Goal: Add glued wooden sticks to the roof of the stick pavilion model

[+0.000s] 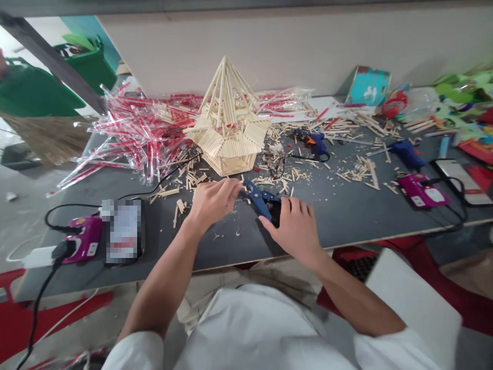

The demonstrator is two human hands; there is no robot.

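Blue cutters (260, 200) sit gripped in the right hand's (295, 228) curled fingers, near the worktop's (231, 257) front edge. The left hand (213, 201) pinches its fingers together just beside them.

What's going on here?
A person is working at a dark table. The right hand grips blue-handled cutters, and the left hand is pinched close to their tip, though anything it holds is too small to tell. Just beyond stands a pointed, pavilion-shaped model made of wooden sticks, among scattered stick offcuts. A heap of red-and-clear plastic lies to its left.
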